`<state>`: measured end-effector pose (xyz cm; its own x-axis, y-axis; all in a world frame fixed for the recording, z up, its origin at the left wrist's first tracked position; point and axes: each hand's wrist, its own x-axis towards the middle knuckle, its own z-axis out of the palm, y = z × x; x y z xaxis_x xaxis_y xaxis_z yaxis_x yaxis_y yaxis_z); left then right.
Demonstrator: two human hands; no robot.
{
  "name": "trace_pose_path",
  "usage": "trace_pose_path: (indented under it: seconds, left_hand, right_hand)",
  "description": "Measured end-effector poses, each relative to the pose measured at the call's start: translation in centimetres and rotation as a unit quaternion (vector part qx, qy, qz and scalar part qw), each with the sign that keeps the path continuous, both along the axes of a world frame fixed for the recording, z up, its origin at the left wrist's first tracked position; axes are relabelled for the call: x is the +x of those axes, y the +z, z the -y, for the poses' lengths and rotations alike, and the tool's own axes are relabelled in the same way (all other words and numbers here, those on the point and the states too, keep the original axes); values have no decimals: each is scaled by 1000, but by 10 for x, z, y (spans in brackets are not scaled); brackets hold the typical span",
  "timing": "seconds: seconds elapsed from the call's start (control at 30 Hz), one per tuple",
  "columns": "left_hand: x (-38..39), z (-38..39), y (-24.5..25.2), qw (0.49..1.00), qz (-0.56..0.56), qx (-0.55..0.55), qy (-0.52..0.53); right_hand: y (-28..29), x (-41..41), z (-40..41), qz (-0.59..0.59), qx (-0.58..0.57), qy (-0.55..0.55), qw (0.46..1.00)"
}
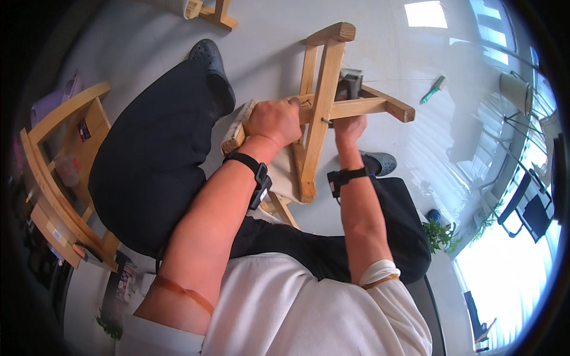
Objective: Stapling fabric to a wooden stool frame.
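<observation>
A small wooden stool frame (pixel 329 84) with crossed legs lies tilted before me, a metal bolt (pixel 326 121) showing where its bars meet. Pale canvas (pixel 285 171) spreads beneath it. My left hand (pixel 276 120) grips the frame beside a rough-ended wooden bar (pixel 238 131) with whitish material along it. Behind the light rail is my right hand (pixel 351 129), closed around a grey and black metal hand tool (pixel 351 82) that looks like a staple gun. The rail hides part of that tool and some of my right fingers.
A larger wooden chair or stand (pixel 67 120) is at the left. Another wooden frame (pixel 218 15) stands at the top. On the pale floor lies a green-handled brush (pixel 432 90). Potted plants (pixel 441 236) and a black folding chair (pixel 530 204) are at the right, near bright windows.
</observation>
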<state>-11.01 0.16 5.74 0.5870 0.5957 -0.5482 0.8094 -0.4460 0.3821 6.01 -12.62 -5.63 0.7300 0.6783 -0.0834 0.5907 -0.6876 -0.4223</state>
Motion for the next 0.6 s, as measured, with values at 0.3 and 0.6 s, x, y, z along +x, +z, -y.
trace_pose_path:
  seconds: [0.3,0.6]
  left_hand:
    - [-13,0,-7,1000,-17,19,10]
    - [3,-5,2,1000,-13,16,-3]
  right_hand:
    - [26,-6,-21,-94,-31,37,994]
    - [-10,-26,41,18,-7,44,999]
